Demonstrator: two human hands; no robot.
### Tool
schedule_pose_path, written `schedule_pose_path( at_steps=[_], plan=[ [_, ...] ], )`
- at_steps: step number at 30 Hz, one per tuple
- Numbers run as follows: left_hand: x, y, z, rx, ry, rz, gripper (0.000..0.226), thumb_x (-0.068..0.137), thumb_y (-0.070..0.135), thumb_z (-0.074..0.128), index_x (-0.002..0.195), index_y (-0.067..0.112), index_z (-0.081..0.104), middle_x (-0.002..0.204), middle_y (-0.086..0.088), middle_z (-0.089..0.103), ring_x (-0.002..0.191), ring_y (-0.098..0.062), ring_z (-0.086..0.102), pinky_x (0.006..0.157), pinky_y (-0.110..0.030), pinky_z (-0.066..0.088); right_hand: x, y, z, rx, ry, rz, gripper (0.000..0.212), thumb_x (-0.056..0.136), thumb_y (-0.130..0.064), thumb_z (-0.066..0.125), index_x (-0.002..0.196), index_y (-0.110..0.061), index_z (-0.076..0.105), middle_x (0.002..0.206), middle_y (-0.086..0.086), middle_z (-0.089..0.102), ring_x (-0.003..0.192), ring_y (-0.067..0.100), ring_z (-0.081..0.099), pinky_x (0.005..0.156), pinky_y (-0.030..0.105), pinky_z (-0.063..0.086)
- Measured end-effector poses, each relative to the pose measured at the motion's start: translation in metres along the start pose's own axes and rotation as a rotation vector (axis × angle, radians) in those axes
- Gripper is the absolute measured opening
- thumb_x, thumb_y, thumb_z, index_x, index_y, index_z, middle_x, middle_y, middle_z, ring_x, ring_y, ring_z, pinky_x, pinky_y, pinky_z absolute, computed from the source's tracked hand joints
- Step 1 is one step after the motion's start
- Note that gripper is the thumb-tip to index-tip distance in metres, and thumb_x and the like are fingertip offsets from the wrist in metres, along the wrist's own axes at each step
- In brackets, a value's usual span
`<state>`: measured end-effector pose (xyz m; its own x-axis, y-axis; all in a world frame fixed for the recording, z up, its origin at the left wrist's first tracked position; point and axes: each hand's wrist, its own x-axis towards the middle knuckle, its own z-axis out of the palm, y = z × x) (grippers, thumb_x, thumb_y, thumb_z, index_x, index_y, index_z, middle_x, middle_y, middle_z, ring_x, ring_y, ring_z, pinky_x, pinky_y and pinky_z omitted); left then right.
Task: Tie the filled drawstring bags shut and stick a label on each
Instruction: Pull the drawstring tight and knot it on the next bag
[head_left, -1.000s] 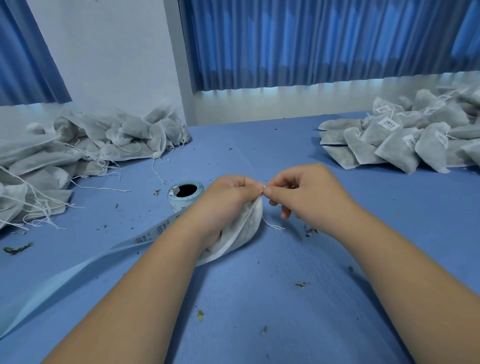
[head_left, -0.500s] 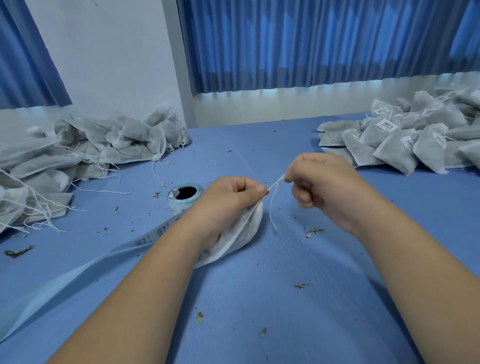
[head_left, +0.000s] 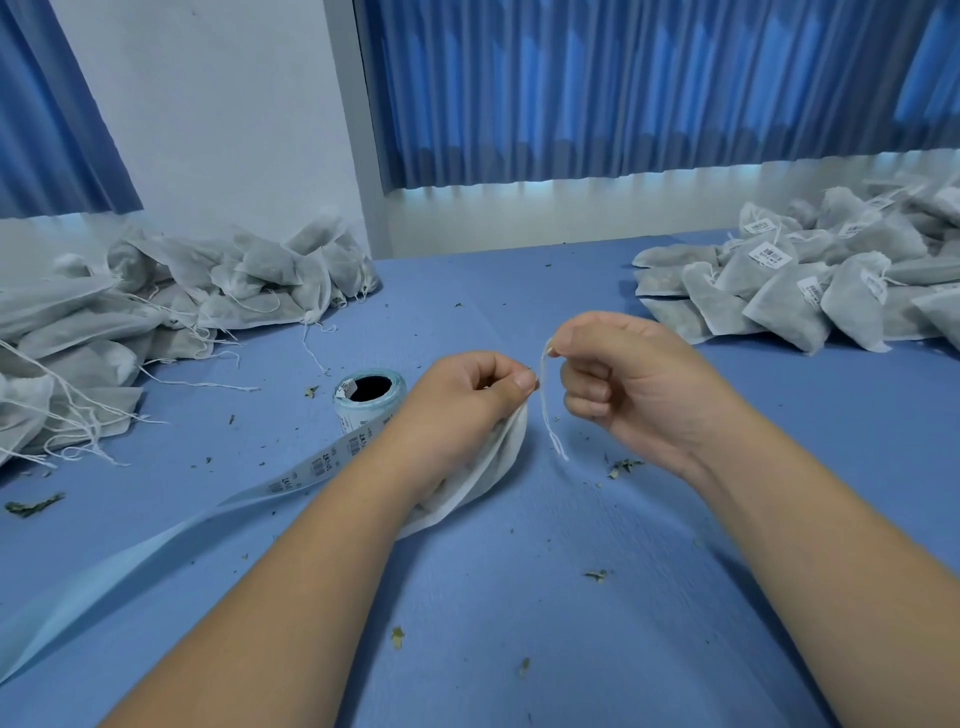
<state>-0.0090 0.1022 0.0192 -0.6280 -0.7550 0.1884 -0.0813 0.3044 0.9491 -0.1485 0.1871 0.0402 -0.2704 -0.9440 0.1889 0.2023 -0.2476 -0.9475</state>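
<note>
While left hand (head_left: 467, 402) grips bag (head_left: 496, 467), drawstring (head_left: 544, 410) dangling (pinched)

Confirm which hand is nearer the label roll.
Left. The left hand sits just beside the label roll, gripping the bag; the right hand is farther off, beyond the left hand, pinching the drawstring.
</note>
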Motion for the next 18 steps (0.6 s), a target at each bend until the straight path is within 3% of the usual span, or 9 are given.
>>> schedule_pose_path(
  at_steps=[3, 6, 9, 14, 18],
  plan=[
    [0.0, 0.0, 0.0, 0.014, 0.016, 0.029, 0.025, 0.096, 0.021, 0.061, 0.071, 0.025, 0.065, 0.055, 0.015, 0.048, 0.053, -0.005, 0.041, 0.056, -0.015, 0.036, -0.002, 0.001, 0.006, 0.088, -0.006, 0.025, 0.011, 0.073, -0.008, 0.067, 0.062, -0.01, 0.064, 0.054, -0.002, 0.027, 0.044, 0.01, 0.027, 0.04, 0.02, 0.024],
    [-0.001, -0.001, 0.005, -0.008, 0.099, 0.066, 0.025, 0.096, 0.018, 0.06, 0.072, 0.024, 0.064, 0.052, 0.019, 0.048, 0.05, 0.0, 0.042, 0.054, -0.011, 0.036, -0.004, -0.001, 0.008, 0.194, -0.057, 0.138, 0.012, 0.066, -0.015, 0.065, 0.057, -0.014, 0.057, 0.057, -0.003, 0.022, 0.043, 0.009, 0.024, 0.04, 0.02, 0.023],
    [-0.001, -0.003, 0.012, -0.018, 0.199, 0.075, 0.024, 0.095, 0.017, 0.061, 0.071, 0.023, 0.063, 0.053, 0.02, 0.05, 0.052, 0.001, 0.044, 0.055, -0.012, 0.038, -0.005, -0.007, 0.004, 0.131, -0.087, 0.327, 0.01, 0.061, -0.016, 0.057, 0.057, -0.015, 0.049, 0.058, -0.004, 0.016, 0.043, 0.011, 0.021, 0.039, 0.021, 0.021],
    [0.0, -0.007, 0.016, 0.102, 0.188, 0.089, 0.024, 0.094, 0.021, 0.062, 0.07, 0.026, 0.062, 0.056, 0.02, 0.051, 0.056, -0.001, 0.044, 0.06, -0.018, 0.039, -0.002, -0.011, -0.002, 0.108, -0.038, 0.343, 0.011, 0.068, -0.016, 0.055, 0.061, -0.016, 0.047, 0.058, -0.005, 0.017, 0.044, 0.01, 0.02, 0.038, 0.02, 0.02],
    [0.0, -0.008, 0.017, 0.139, 0.205, 0.118, 0.024, 0.094, 0.021, 0.06, 0.071, 0.028, 0.061, 0.056, 0.023, 0.052, 0.054, 0.003, 0.043, 0.054, -0.009, 0.036, -0.002, -0.006, -0.001, 0.115, -0.057, 0.302, 0.019, 0.081, -0.016, 0.057, 0.065, -0.018, 0.049, 0.059, -0.005, 0.023, 0.047, 0.01, 0.026, 0.04, 0.02, 0.023]
  ],
)
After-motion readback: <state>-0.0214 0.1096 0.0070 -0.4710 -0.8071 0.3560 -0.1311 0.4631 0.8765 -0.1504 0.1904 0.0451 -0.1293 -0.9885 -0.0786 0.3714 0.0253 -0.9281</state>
